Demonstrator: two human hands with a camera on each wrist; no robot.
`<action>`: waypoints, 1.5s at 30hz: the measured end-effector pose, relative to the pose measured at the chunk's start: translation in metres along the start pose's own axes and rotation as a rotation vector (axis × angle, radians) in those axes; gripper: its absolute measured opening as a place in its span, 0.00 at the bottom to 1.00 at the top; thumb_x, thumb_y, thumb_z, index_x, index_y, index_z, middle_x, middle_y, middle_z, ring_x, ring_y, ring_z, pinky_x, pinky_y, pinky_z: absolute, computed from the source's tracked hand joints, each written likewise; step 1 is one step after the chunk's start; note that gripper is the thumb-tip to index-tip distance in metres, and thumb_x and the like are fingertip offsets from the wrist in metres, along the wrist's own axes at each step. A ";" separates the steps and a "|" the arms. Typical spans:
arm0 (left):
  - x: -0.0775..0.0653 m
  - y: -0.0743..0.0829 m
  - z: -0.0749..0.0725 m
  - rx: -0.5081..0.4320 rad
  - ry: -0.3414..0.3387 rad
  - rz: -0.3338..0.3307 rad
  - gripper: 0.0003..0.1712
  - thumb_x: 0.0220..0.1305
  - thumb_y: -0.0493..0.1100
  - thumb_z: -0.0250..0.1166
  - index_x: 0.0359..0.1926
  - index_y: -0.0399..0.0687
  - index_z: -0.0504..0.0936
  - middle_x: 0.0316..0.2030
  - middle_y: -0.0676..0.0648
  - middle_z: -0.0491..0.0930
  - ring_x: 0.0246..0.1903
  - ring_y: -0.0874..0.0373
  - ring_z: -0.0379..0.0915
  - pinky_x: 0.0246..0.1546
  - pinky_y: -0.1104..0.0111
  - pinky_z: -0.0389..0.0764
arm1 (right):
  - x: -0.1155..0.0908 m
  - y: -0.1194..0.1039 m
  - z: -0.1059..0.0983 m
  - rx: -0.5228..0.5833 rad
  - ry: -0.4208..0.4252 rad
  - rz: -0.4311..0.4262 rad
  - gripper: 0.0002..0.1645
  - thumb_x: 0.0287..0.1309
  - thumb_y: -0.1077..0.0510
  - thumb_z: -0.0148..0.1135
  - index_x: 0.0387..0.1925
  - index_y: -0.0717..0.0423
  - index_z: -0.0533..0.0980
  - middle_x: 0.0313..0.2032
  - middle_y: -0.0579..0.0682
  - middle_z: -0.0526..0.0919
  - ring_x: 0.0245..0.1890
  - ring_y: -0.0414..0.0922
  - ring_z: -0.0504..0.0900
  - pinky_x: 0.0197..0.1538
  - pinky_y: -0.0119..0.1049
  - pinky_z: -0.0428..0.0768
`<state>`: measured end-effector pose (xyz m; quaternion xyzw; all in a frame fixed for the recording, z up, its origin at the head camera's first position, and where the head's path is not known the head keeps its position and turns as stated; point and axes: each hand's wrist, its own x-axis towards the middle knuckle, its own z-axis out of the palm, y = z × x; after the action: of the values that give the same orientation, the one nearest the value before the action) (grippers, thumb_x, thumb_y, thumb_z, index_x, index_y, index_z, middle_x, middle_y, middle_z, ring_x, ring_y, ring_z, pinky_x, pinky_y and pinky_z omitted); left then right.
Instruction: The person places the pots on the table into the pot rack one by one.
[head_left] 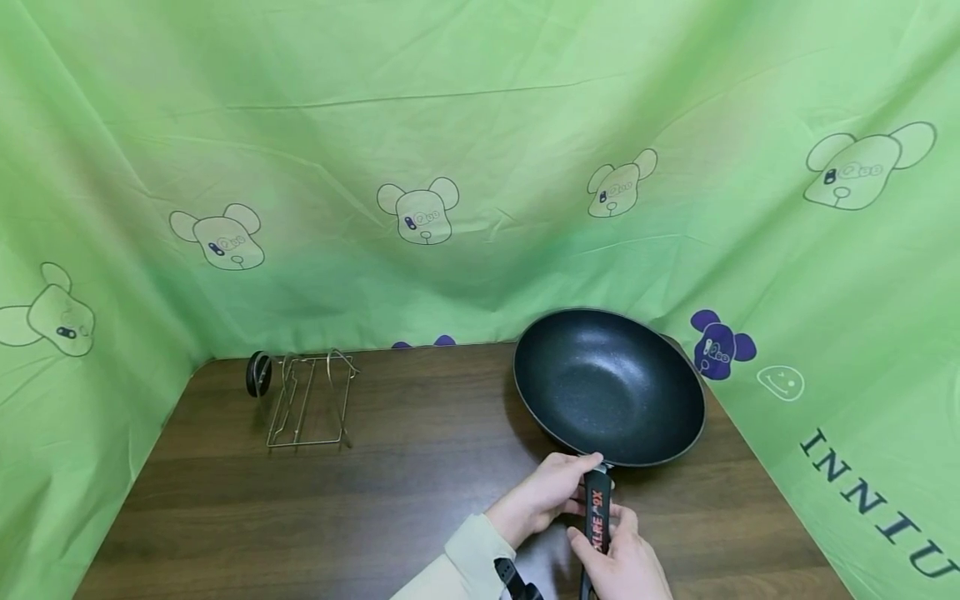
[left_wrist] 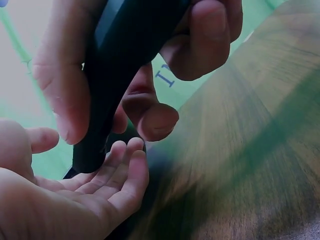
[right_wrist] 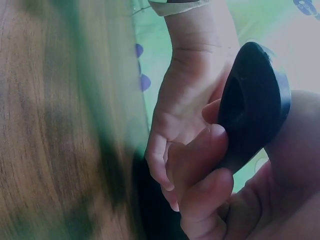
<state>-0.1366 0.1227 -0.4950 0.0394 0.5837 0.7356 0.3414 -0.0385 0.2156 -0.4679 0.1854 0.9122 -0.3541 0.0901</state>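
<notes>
A black wok (head_left: 609, 383) with a red-lettered handle stands at the right of the table, its dark inside facing up. My right hand (head_left: 626, 554) grips the handle, thumb on one side and fingers curled on the other; the right wrist view shows the handle's end with its hanging hole (right_wrist: 234, 102). Near the pan end is my left hand (head_left: 543, 497), thumb reaching over the handle's neck. In the left wrist view the left hand's fingers (left_wrist: 127, 187) lie loosely extended beneath the handle (left_wrist: 132, 42), palm up. In the head view most of these fingers are hidden.
A wire rack (head_left: 307, 444) stands at the back left of the wooden table (head_left: 337, 517), with a round black knob-like piece (head_left: 258, 373) at its left side. Green cloth (head_left: 480, 125) with bear drawings hangs behind and along both sides of the table.
</notes>
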 end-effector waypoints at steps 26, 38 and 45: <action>0.012 -0.005 0.007 -0.101 -0.052 -0.045 0.20 0.73 0.52 0.59 0.44 0.36 0.82 0.36 0.44 0.87 0.37 0.50 0.87 0.36 0.63 0.82 | 0.002 0.008 0.006 0.300 -0.138 0.019 0.13 0.70 0.50 0.58 0.37 0.57 0.74 0.23 0.49 0.80 0.24 0.46 0.73 0.29 0.37 0.68; 0.014 -0.007 0.015 -0.129 -0.038 -0.068 0.16 0.73 0.51 0.58 0.35 0.44 0.80 0.38 0.40 0.88 0.40 0.46 0.87 0.36 0.63 0.83 | 0.000 0.007 0.007 0.291 -0.100 0.010 0.13 0.68 0.51 0.59 0.34 0.57 0.75 0.23 0.48 0.80 0.24 0.45 0.74 0.28 0.36 0.70; 0.017 -0.010 0.017 -0.136 -0.029 -0.074 0.14 0.75 0.49 0.55 0.33 0.47 0.77 0.38 0.39 0.87 0.41 0.45 0.87 0.35 0.63 0.83 | 0.000 0.007 0.008 0.276 -0.088 0.015 0.13 0.67 0.51 0.60 0.31 0.56 0.75 0.22 0.48 0.80 0.24 0.44 0.75 0.28 0.36 0.70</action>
<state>-0.1371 0.1473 -0.5040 0.0054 0.5284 0.7599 0.3786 -0.0358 0.2152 -0.4778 0.1873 0.8487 -0.4830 0.1062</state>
